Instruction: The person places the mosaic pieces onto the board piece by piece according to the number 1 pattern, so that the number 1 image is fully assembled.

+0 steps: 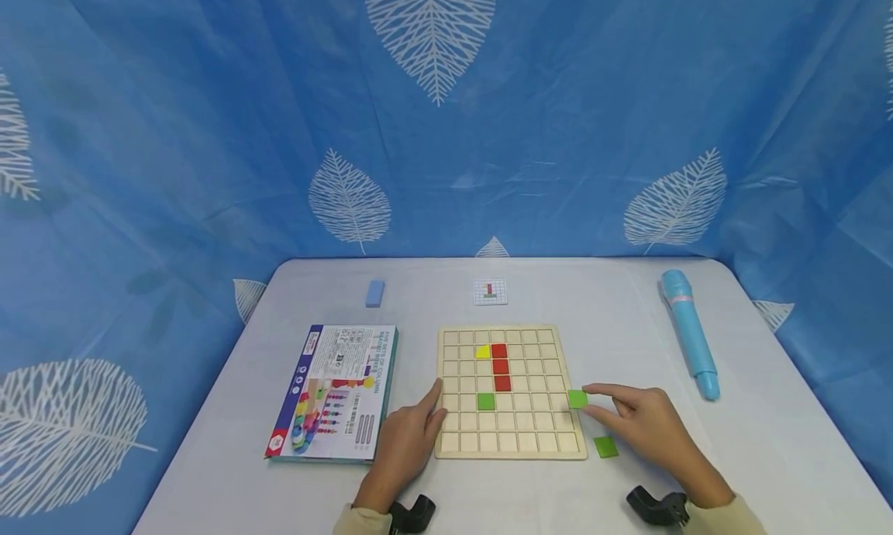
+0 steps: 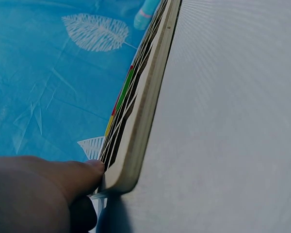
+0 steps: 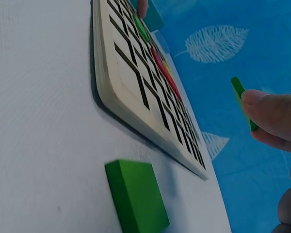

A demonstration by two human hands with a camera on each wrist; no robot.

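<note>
— On the table (image 1: 628, 326), seen from my head, what lies before you?

— Straight ahead sits a wooden grid board (image 1: 512, 391). Three red tiles (image 1: 500, 367) run down one column, a yellow tile (image 1: 483, 352) sits just left of the top red one, and a green tile (image 1: 486, 401) lies one column left, just below the reds.

— And your hands?

— My left hand (image 1: 408, 442) rests at the board's left edge, fingers fairly straight, grip relaxed and holding nothing. My right hand (image 1: 645, 426) pinches a second green tile (image 1: 577, 398) between thumb and forefinger, right at the board's right edge. A spare green tile (image 1: 605, 446) lies flat on the table, near that hand and just off the board's lower right corner.

— Anything further off?

— A picture box (image 1: 335, 391) lies left of the board, a small blue block (image 1: 374, 293) beyond it, a pattern card (image 1: 490, 291) past the board's far edge, and a blue pen-shaped thing (image 1: 689, 333) well to the right.

— What does the left wrist view give?

— My fingertip (image 2: 89, 172) touching the board's corner (image 2: 136, 141), seen edge-on, with slivers of colour in its cells.

— And the right wrist view?

— The spare green tile (image 3: 136, 196) close up on the table, just beside the board (image 3: 136, 87). My fingers (image 3: 274, 116) clamp the held green tile (image 3: 242, 99), raised clear of the table and apart from the board.
</note>
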